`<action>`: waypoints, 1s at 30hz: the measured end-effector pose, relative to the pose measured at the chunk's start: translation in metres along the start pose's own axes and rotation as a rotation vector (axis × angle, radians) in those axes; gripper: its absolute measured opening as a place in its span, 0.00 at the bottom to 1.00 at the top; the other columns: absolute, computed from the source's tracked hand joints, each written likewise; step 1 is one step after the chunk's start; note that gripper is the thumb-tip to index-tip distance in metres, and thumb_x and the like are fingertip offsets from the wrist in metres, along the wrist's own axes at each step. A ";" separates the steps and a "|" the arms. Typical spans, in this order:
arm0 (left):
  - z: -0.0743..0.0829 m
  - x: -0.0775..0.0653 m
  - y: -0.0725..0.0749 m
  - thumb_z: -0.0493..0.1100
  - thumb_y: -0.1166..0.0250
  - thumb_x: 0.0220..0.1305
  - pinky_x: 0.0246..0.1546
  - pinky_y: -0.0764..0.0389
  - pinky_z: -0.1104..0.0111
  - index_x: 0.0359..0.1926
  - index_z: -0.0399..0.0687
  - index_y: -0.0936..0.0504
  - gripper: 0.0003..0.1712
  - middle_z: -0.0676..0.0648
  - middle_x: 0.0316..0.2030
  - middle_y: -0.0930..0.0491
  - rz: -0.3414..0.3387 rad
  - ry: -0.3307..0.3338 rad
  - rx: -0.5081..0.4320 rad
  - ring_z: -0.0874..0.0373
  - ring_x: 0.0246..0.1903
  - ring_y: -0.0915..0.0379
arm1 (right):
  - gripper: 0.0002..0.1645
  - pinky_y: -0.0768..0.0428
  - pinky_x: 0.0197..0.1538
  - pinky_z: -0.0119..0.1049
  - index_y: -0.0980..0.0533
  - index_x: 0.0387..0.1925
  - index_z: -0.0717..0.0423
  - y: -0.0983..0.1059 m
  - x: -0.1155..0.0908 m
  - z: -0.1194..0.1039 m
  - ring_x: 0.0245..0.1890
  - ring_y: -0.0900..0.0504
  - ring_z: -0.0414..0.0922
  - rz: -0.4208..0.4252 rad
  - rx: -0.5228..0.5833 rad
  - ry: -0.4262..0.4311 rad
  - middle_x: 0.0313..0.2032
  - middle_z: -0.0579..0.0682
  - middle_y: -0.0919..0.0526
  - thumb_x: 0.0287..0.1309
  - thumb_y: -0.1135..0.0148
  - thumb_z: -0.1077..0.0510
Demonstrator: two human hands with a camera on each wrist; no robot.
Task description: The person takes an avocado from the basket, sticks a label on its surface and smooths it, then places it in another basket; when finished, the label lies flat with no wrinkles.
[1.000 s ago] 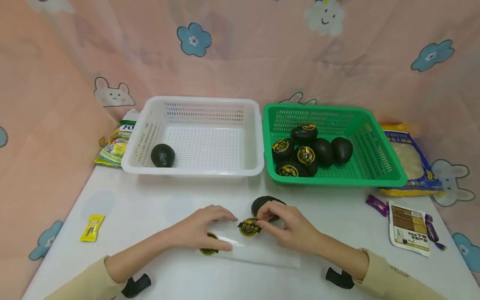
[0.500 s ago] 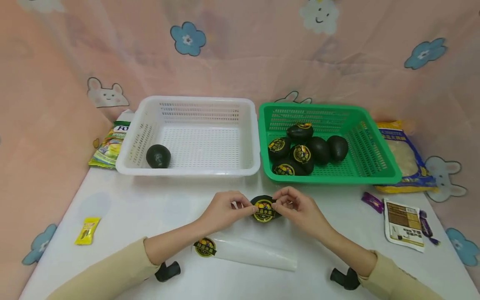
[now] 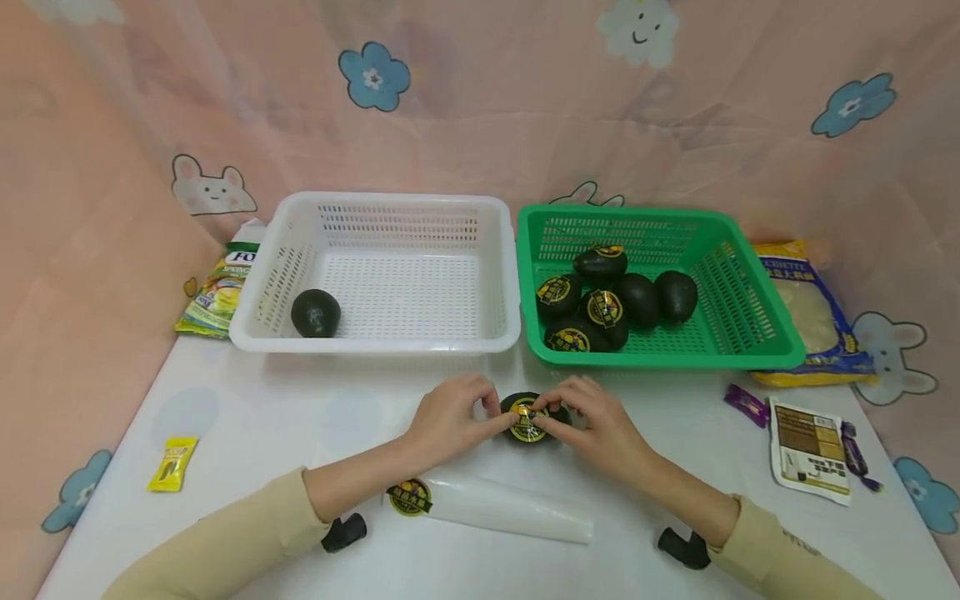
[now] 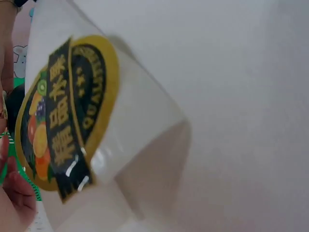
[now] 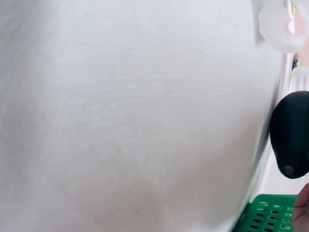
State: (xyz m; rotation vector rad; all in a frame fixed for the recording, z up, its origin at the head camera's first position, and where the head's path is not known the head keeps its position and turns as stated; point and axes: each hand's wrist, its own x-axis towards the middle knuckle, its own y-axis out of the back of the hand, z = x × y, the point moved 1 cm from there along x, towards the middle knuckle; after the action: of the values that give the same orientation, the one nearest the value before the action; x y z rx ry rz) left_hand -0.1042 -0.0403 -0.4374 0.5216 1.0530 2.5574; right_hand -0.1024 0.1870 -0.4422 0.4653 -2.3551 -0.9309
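Observation:
A dark avocado [image 3: 557, 412] lies on the white table in front of the baskets, a round black-and-gold sticker [image 3: 527, 427] on its upper face. My left hand [image 3: 453, 421] holds the avocado's left end, its thumb on the sticker's edge. From the other side my right hand [image 3: 596, 421] grips it, with thumb and index fingertips on the sticker. The right wrist view shows the dark avocado [image 5: 292, 133] at its right edge. Nearer me lies a glossy white backing strip [image 3: 510, 508] bearing another such sticker [image 3: 409, 497], seen large in the left wrist view.
At the back left, a white basket [image 3: 375, 343] contains one avocado [image 3: 316, 313]. Beside it a green basket [image 3: 720, 360] holds several avocados, some stickered. Food bags [image 3: 221, 292] flank the baskets. A yellow packet [image 3: 173, 464] lies left; a brown-and-white pouch [image 3: 809, 452] and purple sweets lie right.
My right hand has peeled a sticker from the strip. Both hands then moved forward to the avocado, and the sticker now sits on it with my fingertips against it.

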 end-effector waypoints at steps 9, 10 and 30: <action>0.000 0.004 -0.004 0.59 0.25 0.50 0.29 0.30 0.76 0.48 0.57 0.13 0.25 0.54 0.41 0.26 0.039 -0.299 0.181 0.61 0.40 0.35 | 0.18 0.23 0.46 0.40 0.21 0.41 0.42 0.006 0.001 0.006 0.47 0.28 0.39 -0.070 0.039 -0.041 0.43 0.35 0.23 0.48 0.23 0.55; -0.001 0.003 -0.005 0.58 0.24 0.49 0.30 0.29 0.75 0.48 0.56 0.13 0.25 0.54 0.41 0.25 0.039 -0.284 0.163 0.61 0.40 0.35 | 0.19 0.23 0.46 0.40 0.21 0.42 0.42 0.007 0.001 0.007 0.47 0.28 0.40 -0.075 0.040 -0.048 0.43 0.35 0.23 0.47 0.23 0.55; 0.011 0.028 -0.017 0.55 0.25 0.51 0.45 0.24 0.68 0.63 0.58 0.28 0.38 0.55 0.56 0.27 -0.359 -0.283 0.184 0.62 0.54 0.31 | 0.26 0.24 0.54 0.33 0.30 0.56 0.65 0.064 -0.019 0.018 0.48 0.20 0.38 0.123 0.717 -0.830 0.45 0.44 0.15 0.67 0.39 0.50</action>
State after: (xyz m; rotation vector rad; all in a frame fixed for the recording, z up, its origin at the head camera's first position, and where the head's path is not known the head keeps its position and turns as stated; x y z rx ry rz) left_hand -0.1210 -0.0102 -0.4362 0.6522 1.1622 2.0215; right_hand -0.1057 0.2502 -0.4143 0.1911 -3.4275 -0.1687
